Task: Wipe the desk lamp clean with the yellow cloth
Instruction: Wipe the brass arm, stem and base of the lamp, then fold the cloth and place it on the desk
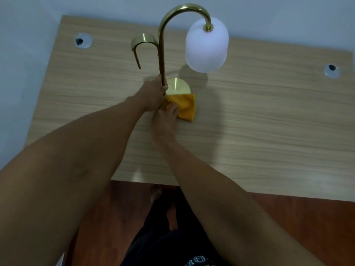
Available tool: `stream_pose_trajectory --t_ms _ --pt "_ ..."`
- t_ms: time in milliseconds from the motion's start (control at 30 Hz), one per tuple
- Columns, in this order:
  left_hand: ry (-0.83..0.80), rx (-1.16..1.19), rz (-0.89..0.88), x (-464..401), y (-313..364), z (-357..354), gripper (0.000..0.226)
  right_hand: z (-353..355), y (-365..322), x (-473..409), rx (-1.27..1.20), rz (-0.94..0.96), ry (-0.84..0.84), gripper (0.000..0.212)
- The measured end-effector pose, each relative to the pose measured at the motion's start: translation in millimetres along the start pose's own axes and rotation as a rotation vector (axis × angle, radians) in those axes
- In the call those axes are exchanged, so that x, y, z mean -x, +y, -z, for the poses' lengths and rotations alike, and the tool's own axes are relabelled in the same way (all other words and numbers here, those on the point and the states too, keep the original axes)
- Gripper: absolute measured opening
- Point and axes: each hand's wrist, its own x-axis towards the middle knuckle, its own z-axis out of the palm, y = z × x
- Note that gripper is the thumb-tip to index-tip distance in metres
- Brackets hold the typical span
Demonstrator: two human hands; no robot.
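A brass desk lamp (162, 45) stands on the wooden desk (269, 121), with a curved stem, a round brass base (179, 87) and a white frosted shade (207, 46) hanging at the right. My left hand (153, 95) grips the stem just above the base. My right hand (166, 120) presses the yellow cloth (185, 107) against the near edge of the base, and the cloth drapes onto the desk. A smaller curved brass arm (141, 42) branches off to the left of the stem.
Two round cable holes sit in the desk, one at the back left (83, 40) and one at the right (331, 71). A pale wall runs behind the desk. My legs and reddish floor (307, 227) show below the near edge.
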Motion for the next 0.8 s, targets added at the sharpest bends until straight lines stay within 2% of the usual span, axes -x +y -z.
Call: stream_pose_trajectory --t_ms 33,100,200,300,400,467,567,633,667,800 --pt "-0.009 -0.007 0.008 0 0 1 0.02 -5 -5 -2 -0.025 0.082 -0.038 0.067" --pt "-0.048 -0.025 0.032 -2 1 4 0.018 -6 -11 -9 -0.204 0.141 -0.18 0.043" --pt "-0.122 -0.049 0.088 -2 9 17 0.022 4 -2 -6 -0.614 0.089 -0.227 0.035" --pt "-0.096 0.032 0.11 16 9 26 0.03 45 13 6 -1.113 -0.163 -0.432 0.03" --pt "0.07 0.194 0.155 44 -8 28 0.034 74 33 6 -1.421 -0.415 -0.6 0.037" --pt "0.094 0.403 0.235 59 -16 33 0.034 90 41 4 -1.596 -0.52 -0.752 0.036" --pt "-0.059 0.664 0.286 79 -6 43 0.031 107 52 2 -1.624 -0.569 -0.804 0.024" --pt "-0.17 0.786 0.266 90 5 49 0.031 117 54 0 -1.64 -0.566 -0.756 0.014" --pt "-0.22 0.838 0.257 94 8 51 0.031 123 53 0 -1.661 -0.579 -0.725 0.016" --pt "-0.236 0.868 0.22 107 20 58 0.021 148 53 9 -1.723 -0.437 -0.795 0.056"
